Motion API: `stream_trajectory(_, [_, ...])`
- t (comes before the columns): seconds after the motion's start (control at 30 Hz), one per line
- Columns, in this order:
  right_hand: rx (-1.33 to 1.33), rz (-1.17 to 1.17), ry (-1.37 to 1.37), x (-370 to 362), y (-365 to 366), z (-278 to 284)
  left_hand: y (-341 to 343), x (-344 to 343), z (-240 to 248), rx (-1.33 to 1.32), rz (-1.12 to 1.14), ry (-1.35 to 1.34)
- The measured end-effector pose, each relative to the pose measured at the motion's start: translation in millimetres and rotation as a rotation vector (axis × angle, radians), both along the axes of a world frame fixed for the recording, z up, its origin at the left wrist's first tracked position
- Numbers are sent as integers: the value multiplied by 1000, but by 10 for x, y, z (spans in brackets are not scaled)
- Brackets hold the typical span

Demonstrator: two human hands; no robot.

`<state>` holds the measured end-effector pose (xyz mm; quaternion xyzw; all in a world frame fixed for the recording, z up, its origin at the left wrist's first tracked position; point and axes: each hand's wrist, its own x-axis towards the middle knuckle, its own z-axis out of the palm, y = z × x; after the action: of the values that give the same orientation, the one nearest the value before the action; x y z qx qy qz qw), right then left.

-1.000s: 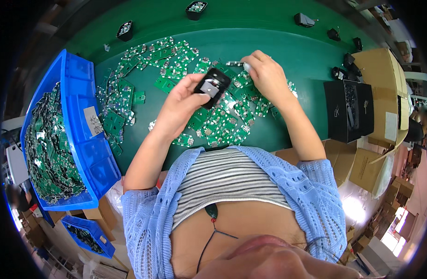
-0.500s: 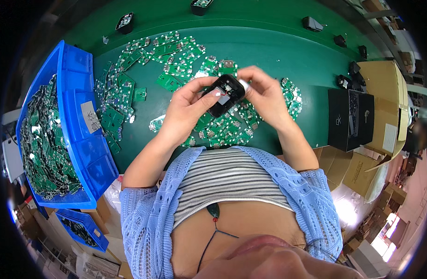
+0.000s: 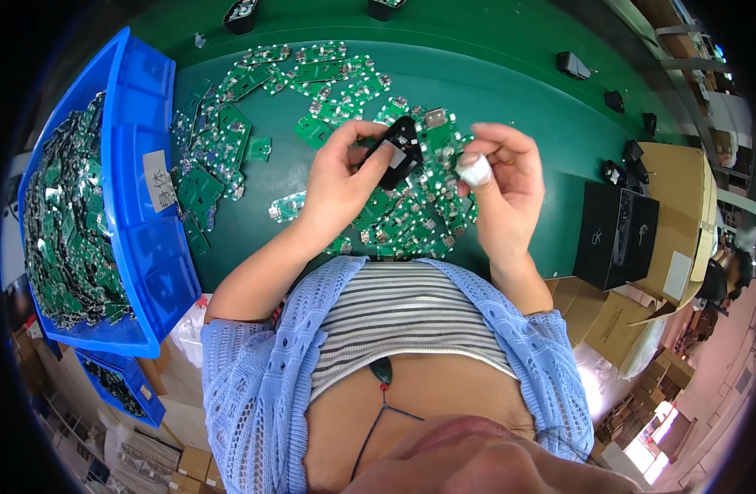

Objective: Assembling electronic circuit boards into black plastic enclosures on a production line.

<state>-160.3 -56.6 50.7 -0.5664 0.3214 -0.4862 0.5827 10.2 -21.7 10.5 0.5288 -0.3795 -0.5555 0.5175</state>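
Closed around a black plastic housing [image 3: 404, 132] is my left hand [image 3: 338, 174]. The left thumb presses on a pale rectangular piece inside the housing, which is tilted. My right hand [image 3: 514, 185] is apart from the housing, to its right, with loosely curled, separated fingers and nothing visible between them. A white wrap [image 3: 474, 170] covers the tip of the right thumb. Close to the right fingertips, a green circuit board [image 3: 437, 132] shows between the hands; whether it touches them I cannot tell. Below the hands lies a heap of circuit boards [image 3: 399, 226].
More green circuit boards [image 3: 230, 136] spread over the far left of the green table [image 3: 518, 90]. A blue bin [image 3: 143, 165] full of boards stands at the left. On the right are a black box [image 3: 596, 239], a cardboard box [image 3: 683, 198] and several small black housings [image 3: 574, 64].
My right hand has drawn away from the housing to the right, and its fingers have spread. The left hand still grips the housing, now tilted more steeply. The whole view has shifted slightly.
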Motion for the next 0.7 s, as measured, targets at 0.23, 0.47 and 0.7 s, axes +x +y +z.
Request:
stream_trajectory(0.23, [15, 98, -13, 40, 66, -8, 32, -59, -27, -138, 49, 18])
stream_trajectory(0.47, [17, 37, 96, 67, 54, -38, 55, -55, -31, -114, 35, 16])
stream_trajectory(0.7, [-42, 17, 393, -37, -9, -171, 77, -98, 96, 0, -4, 212])
